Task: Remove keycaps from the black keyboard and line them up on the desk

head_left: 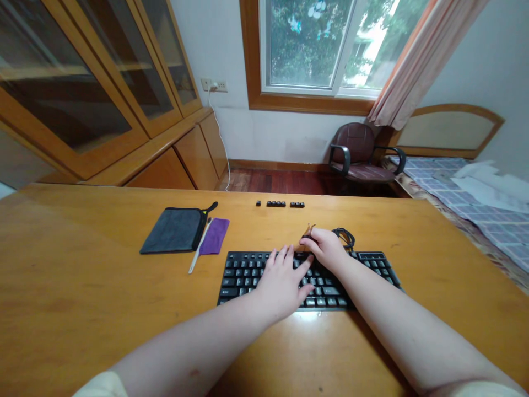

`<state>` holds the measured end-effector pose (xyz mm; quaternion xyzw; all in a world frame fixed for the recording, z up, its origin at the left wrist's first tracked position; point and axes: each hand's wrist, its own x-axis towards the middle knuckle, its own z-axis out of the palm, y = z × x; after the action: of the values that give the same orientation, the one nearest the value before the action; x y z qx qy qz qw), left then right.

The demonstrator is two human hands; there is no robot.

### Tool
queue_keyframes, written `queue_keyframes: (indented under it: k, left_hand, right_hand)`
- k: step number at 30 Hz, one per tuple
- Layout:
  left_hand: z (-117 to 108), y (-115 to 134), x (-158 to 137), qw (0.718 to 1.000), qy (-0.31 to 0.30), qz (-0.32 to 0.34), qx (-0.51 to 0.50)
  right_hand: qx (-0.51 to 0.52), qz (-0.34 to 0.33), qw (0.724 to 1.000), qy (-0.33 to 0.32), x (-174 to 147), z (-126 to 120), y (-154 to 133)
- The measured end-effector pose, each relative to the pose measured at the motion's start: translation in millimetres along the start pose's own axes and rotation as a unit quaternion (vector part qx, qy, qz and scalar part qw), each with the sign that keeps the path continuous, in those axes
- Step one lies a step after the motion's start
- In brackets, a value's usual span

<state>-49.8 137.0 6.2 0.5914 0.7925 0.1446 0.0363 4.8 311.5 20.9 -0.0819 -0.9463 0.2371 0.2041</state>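
A black keyboard (243,273) lies on the wooden desk in front of me. My left hand (283,284) rests on its middle keys, palm down with the fingers spread. Over the keyboard's back edge, my right hand (326,249) is closed on a small tool (309,228) with thin orange-brown prongs. Most of that tool is hidden by the fingers, so its exact kind does not show. Just behind the right hand sits a coiled black cable (346,238). Several loose black keycaps (276,204) stand in a row near the desk's far edge.
On the left of the desk (103,309) lie a dark grey cloth (173,229), a white-handled brush (199,248) and a purple cloth (215,236). Beyond the desk are a glass-fronted cabinet (140,127), an office chair (359,151) and a bed (450,176).
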Motion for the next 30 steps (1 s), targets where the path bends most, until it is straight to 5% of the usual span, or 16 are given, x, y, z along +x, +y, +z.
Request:
queue_keyframes:
  k: [7,18,30]
  left_hand:
    - [0.2,0.4,-0.6,1.0,-0.003,-0.003,0.006]
    - [-6.7,2.5,0.7,1.0,-0.012,-0.006,-0.006]
    - [-4.7,1.8,-0.3,1.0,-0.011,-0.004,0.015]
  right_hand:
    - [-0.004,-0.003,1.0,-0.002,0.5,0.8,2.3]
    - [0.102,-0.088,0.986,-0.1,1.2,-1.8,7.0]
    - [0.078,-0.038,0.99,-0.114,-2.7,-0.1,-3.2]
